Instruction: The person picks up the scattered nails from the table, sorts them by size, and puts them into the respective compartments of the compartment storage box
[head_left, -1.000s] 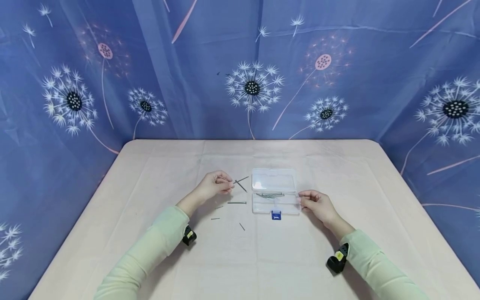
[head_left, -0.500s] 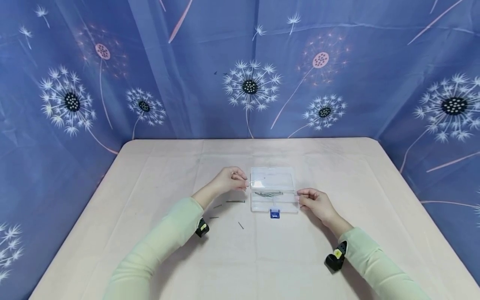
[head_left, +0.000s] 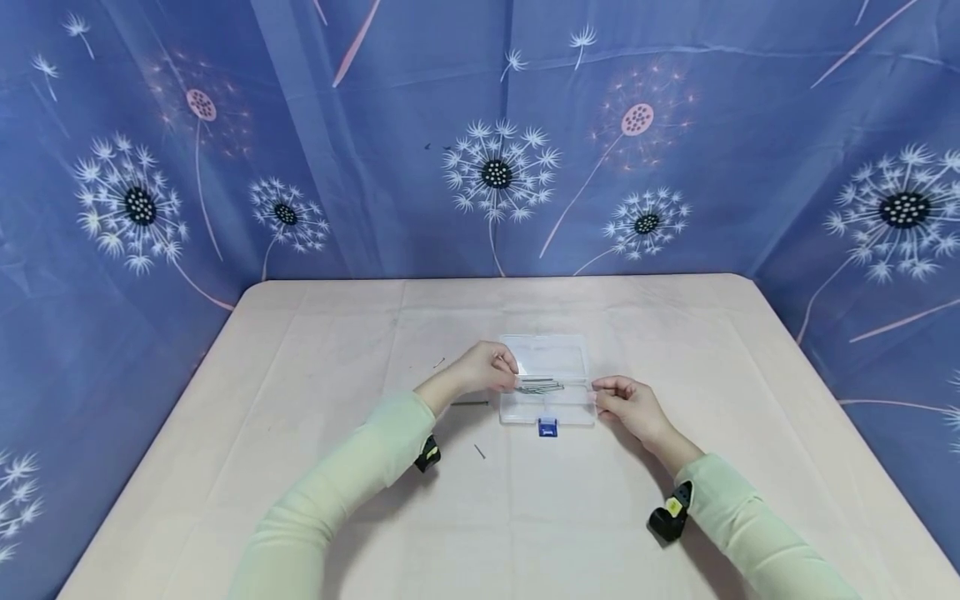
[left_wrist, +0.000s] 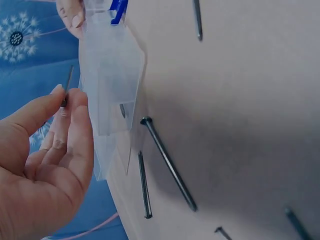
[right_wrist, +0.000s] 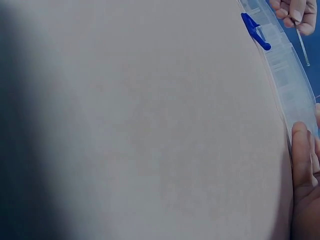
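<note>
Nail (left_wrist: 69, 82) pinched at clear plastic box (head_left: 573, 413)

Pinching the nail at its head end in the left hand (head_left: 486, 367), thumb and forefinger nearly together, at the left side of the box. Pointing right, raised off the bench (head_left: 645, 325); hard to tell how high above the box. Gripping the right end of the box in the right hand (head_left: 630, 406), thumb and fingers close at the edge.

Lying open on the bench, with lid (head_left: 555, 354) laid back on the far side and blue latch (head_left: 548, 427) at the near edge. Gathered in the far part of the box: a small bundle of nails (head_left: 542, 388).

Spread on the bench to the left: a long nail (left_wrist: 170, 165) just beside the box, a shorter nail (left_wrist: 145, 185) farther left and to the far side, and a small nail (head_left: 480, 452) on the near side. Farther left, blurred or cut off in the left-wrist view, two more nails (left_wrist: 298, 225). Behind the far edge, a blue dandelion-print curtain (head_left: 405, 208).
</note>
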